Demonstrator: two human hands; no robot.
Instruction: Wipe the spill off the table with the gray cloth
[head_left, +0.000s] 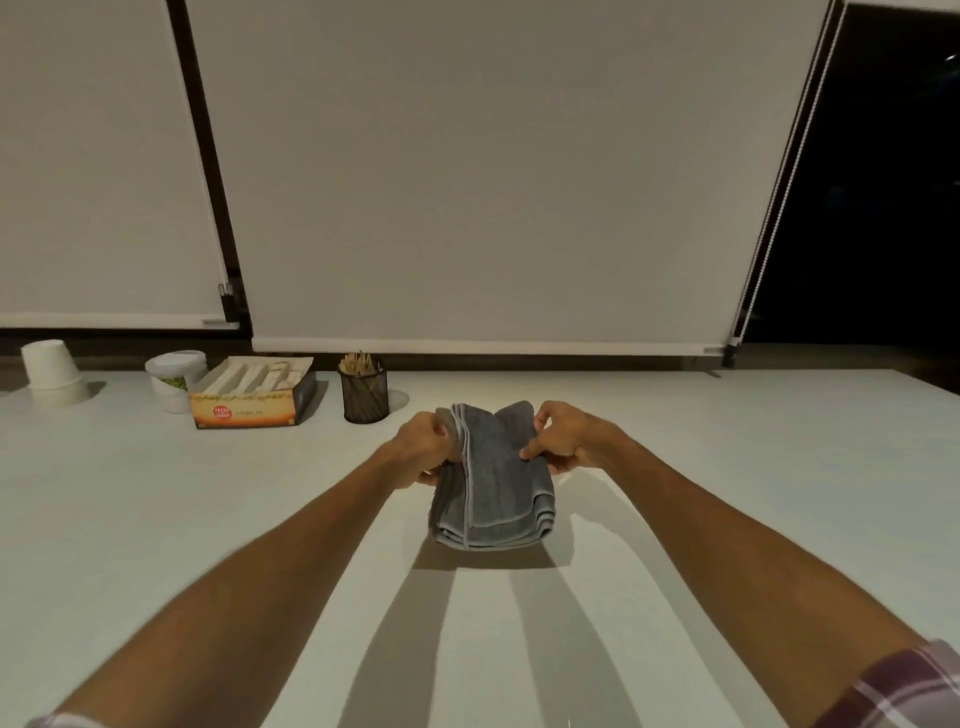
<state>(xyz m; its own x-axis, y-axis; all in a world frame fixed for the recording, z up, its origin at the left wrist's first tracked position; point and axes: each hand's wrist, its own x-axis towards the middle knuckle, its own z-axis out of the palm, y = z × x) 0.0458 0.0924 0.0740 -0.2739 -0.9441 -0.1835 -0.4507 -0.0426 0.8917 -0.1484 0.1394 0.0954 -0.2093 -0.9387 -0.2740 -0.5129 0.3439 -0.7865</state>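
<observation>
A folded gray cloth (496, 483) with a pale stitched hem is held just above the white table (156, 509), near its middle. My left hand (423, 449) grips the cloth's left edge. My right hand (563, 441) pinches the right edge near its top. The cloth's folded layers hang down toward me and cast a shadow on the table. I cannot make out any spill on the table surface.
At the back left stand an upside-down white paper cup (50, 365), a white lidded jar (174, 376), an open tea-bag box (252, 392) and a black mesh holder of wooden sticks (363, 389). Drawn roller blinds (493, 182) hang behind the table.
</observation>
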